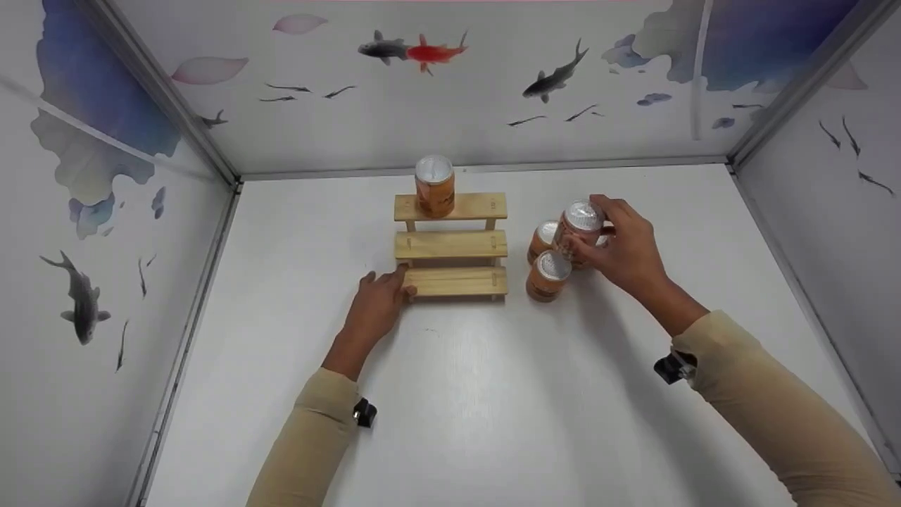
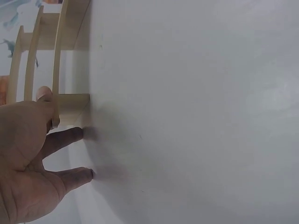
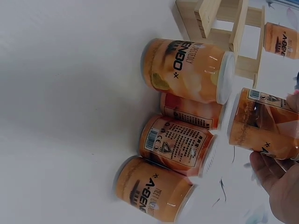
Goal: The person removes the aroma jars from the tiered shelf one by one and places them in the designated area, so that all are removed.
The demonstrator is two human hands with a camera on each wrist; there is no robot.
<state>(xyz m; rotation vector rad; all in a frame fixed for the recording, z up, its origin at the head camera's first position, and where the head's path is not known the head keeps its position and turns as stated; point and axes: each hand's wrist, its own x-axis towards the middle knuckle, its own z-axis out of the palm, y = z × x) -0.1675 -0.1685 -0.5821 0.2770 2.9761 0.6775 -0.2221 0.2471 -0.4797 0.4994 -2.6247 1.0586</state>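
Note:
My right hand [image 1: 626,246] grips an orange printed can [image 3: 264,123] with a silvery lid, thumb on one side and fingers on the other. In the right wrist view, that can is raised above a cluster of similar cans on the table, including a front can [image 1: 547,278] and one behind it [image 1: 540,239]. My left hand [image 1: 376,306] holds the left end of the lowest step of a three-step wooden stand [image 1: 457,282]. The left wrist view shows one fingertip over the step and two fingers [image 2: 74,178] reaching to the table. Another orange can [image 1: 435,190] stands upright on the top step, left of its middle.
The white tabletop [image 1: 450,408] is enclosed by panels at the back [image 1: 450,120], left and right, printed with fish and blue shapes. The cluster stands just right of the stand, its cans close together. Both sleeves carry a small black device at the wrist.

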